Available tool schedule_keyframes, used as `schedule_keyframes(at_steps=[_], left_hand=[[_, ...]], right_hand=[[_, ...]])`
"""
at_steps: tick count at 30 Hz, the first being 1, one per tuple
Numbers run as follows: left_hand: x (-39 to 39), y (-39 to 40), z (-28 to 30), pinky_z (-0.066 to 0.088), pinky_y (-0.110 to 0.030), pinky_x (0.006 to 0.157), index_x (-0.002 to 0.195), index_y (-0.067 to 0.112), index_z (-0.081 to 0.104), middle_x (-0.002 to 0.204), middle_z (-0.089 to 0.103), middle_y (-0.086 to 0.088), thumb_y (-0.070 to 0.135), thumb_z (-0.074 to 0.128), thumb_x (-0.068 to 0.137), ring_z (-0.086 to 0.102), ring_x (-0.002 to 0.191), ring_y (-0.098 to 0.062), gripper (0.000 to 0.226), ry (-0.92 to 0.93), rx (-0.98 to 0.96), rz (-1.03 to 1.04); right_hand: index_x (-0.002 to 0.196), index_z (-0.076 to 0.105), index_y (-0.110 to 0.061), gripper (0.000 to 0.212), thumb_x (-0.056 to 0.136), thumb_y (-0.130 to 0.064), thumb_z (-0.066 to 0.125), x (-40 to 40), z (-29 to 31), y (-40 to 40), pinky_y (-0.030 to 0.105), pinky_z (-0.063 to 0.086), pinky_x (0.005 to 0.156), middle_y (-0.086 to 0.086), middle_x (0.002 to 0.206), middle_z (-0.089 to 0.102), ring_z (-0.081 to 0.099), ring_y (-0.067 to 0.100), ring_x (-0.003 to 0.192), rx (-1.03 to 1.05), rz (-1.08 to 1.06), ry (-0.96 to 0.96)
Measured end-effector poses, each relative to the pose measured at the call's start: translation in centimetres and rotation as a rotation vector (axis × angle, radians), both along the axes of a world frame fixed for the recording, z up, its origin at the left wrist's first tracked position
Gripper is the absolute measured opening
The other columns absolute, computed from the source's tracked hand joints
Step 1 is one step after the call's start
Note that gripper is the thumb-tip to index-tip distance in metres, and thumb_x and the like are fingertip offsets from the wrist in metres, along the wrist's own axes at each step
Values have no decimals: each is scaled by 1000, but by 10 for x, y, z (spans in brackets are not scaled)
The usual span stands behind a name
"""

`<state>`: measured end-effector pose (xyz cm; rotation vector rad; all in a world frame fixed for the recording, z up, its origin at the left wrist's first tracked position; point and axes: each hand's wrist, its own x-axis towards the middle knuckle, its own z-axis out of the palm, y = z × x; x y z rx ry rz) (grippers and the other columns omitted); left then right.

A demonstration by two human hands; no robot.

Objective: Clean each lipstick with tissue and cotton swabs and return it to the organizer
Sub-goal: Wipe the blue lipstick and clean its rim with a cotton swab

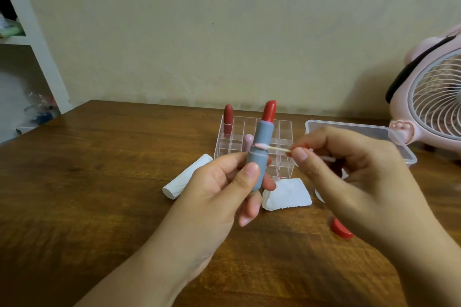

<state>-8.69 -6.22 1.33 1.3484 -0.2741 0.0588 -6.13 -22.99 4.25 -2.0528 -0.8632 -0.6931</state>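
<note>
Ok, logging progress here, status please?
Left hand grips lipstick, bullet extended. Right hand pinches swab, tip on tube's seam. Nothing in the way.

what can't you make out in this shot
Head view only:
- Red cap: partly behind the right hand.
- Plastic box: contents hidden by that hand.
- Fan: cut off by the right edge.
- Lipstick base: covered by the left hand.
- Shelf items: blurred, cut off.
</note>
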Motion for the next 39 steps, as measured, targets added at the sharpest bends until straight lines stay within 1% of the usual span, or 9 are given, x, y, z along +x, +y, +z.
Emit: schedule_keyframes(at_steps=[2, 6, 9, 13, 18, 23, 29, 34, 39], left_hand=[[0, 0, -1, 36, -15, 43, 99, 14, 68, 71, 64, 0, 32, 55, 79, 42, 50, -8, 30, -18, 17, 25], [1, 0, -2, 37, -15, 43, 89, 19, 71, 74, 67, -2, 35, 59, 75, 44, 49, -7, 24, -73, 52, 74], [0, 2, -2, 37, -16, 42, 91, 20, 69, 75, 68, -2, 35, 60, 75, 45, 49, -6, 24, -80, 74, 106], [1, 3, -3, 38, -16, 43, 104, 18, 65, 78, 70, 0, 34, 60, 80, 48, 49, -4, 30, -94, 142, 147], [0, 2, -4, 38, -16, 43, 103, 19, 65, 78, 70, 1, 37, 62, 82, 49, 50, -4, 28, -118, 177, 150], [0, 1, -4, 38, -15, 43, 100, 20, 66, 76, 70, -1, 37, 59, 74, 49, 48, -4, 32, -117, 167, 176], [-2, 2, -2, 43, -18, 45, 96, 26, 63, 76, 70, 2, 44, 60, 69, 53, 50, -3, 33, -143, 227, 247], [-2, 2, -2, 43, -19, 45, 92, 27, 63, 72, 68, -3, 45, 62, 68, 53, 49, -5, 30, -140, 222, 268], [-3, 2, 0, 44, -22, 44, 91, 25, 63, 73, 69, -4, 39, 65, 68, 54, 49, -8, 27, -125, 186, 258]], right_hand=[[79, 62, -28, 16, 85, -37, 51, 0, 0, -1, 25, 38, 45, 0, 65, 58, 52, 17, 53, -3, 14, 5], [83, 61, -28, 15, 87, -37, 50, 1, 1, 1, 16, 40, 49, -7, 77, 57, 53, 12, 62, 34, -67, -42], [82, 60, -30, 14, 86, -37, 50, 1, 0, 3, 18, 39, 47, -5, 74, 57, 52, 13, 58, 15, -47, -32], [78, 62, -27, 16, 86, -37, 51, 0, -1, 1, 28, 38, 43, 2, 62, 56, 49, 19, 50, 4, 19, 5], [83, 60, -28, 14, 87, -36, 50, 1, 1, 2, 18, 39, 48, -5, 76, 57, 52, 14, 60, 51, -78, -47], [78, 61, -26, 16, 86, -35, 51, -1, -1, 2, 26, 36, 41, 2, 60, 53, 47, 18, 47, -10, 19, -8], [81, 60, -25, 15, 88, -33, 51, 0, 0, 2, 18, 35, 46, -2, 71, 54, 48, 16, 56, 60, -84, -83], [83, 62, -24, 16, 88, -33, 51, -2, 0, 2, 25, 38, 45, -1, 70, 54, 51, 18, 55, 36, -52, -88], [84, 61, -25, 13, 89, -32, 50, -3, -1, 5, 22, 37, 44, -4, 72, 53, 50, 15, 54, 26, -38, -110]])
